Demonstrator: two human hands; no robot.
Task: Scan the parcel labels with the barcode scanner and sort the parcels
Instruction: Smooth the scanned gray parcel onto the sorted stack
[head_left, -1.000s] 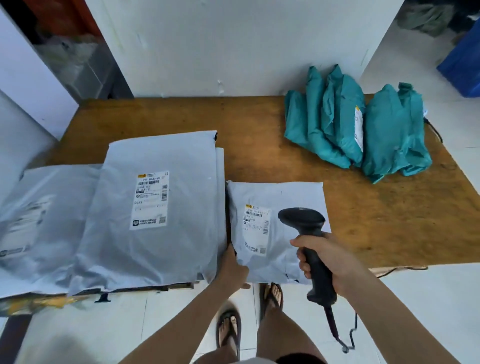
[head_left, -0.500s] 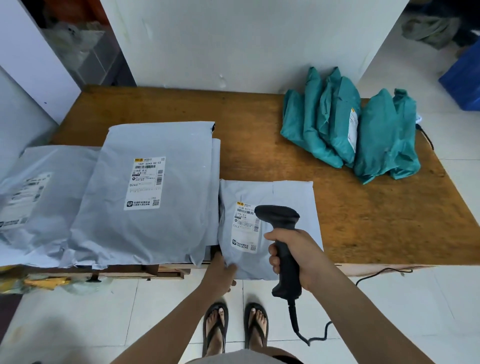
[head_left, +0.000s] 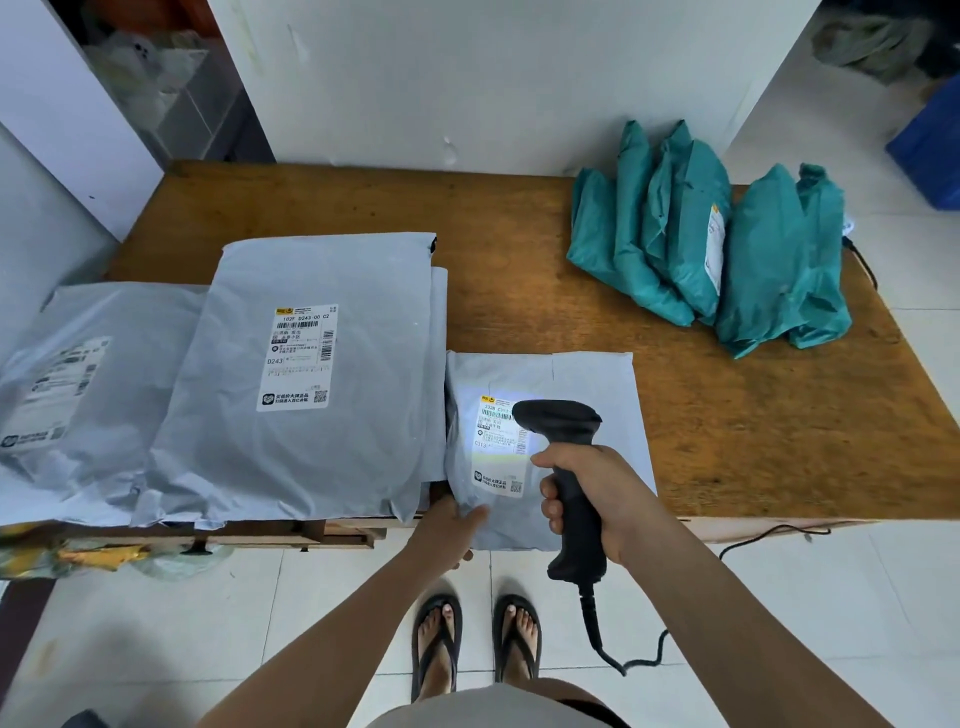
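As right hand (head_left: 597, 491) grips scanner (head_left: 560, 422), left hand (head_left: 445, 531) holds small parcel (head_left: 589, 382).

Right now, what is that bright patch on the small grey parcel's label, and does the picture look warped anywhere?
Head view: the black handheld barcode scanner throws a pale glow on the white printed label of the small grey plastic parcel, washing out some print. Head view: the wide-angle lens stretches the corners, so the brown wooden table's sides splay. Head view: the room light is soft and the shadows are faint.

Three labelled grey parcels (head_left: 311, 364), one scanner (head_left: 558, 423)
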